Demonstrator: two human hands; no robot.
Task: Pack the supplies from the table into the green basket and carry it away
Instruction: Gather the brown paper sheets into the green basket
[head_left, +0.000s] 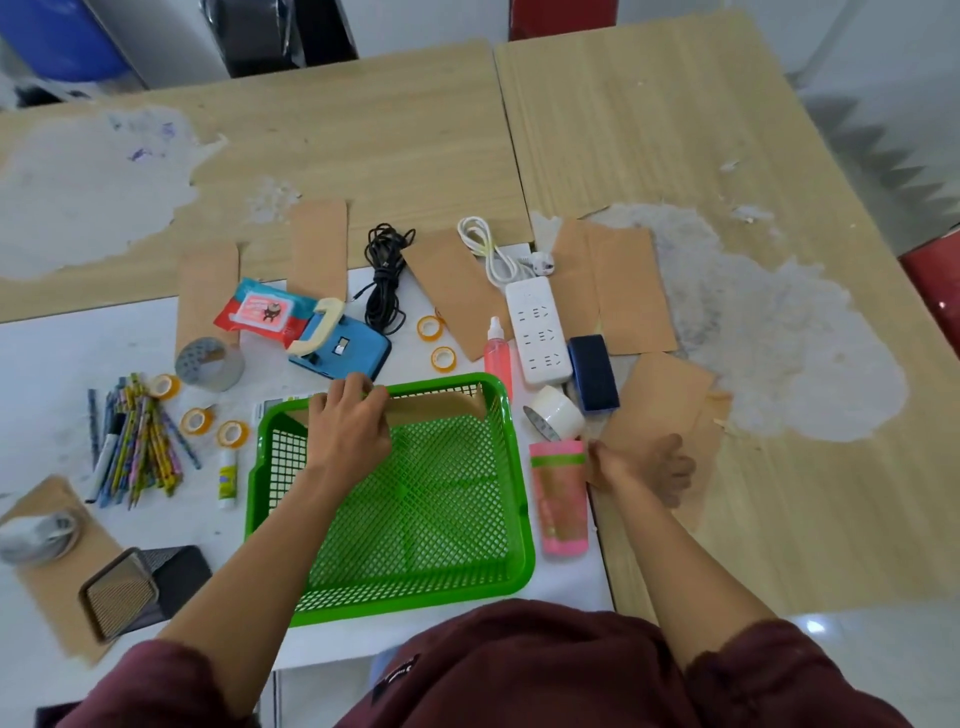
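The green basket (521, 545) is sitting on the counter (363, 156) right in front of the person, between the two arms. The left hand (350, 421) is reaching across the basket and pinching the top edge of a brown envelope (436, 408), which is leaning upright against the basket's far wall. The right hand (649, 470) is lying well apart from it, outside the basket, over another brown envelope (660, 395) flat on the counter. Its fingers are blurred, so I cannot tell whether it is gripping.

A pink tube (563, 499) is lying just beside the basket's right wall, with a white tape roll (558, 413) near its far end. Beyond the basket, a white power strip (537, 332), a pink spray bottle (497, 353) and a blue hole punch (343, 353) are waiting. A bundle of pencils (140, 441) and a glue stick (227, 478) are lying to the left.
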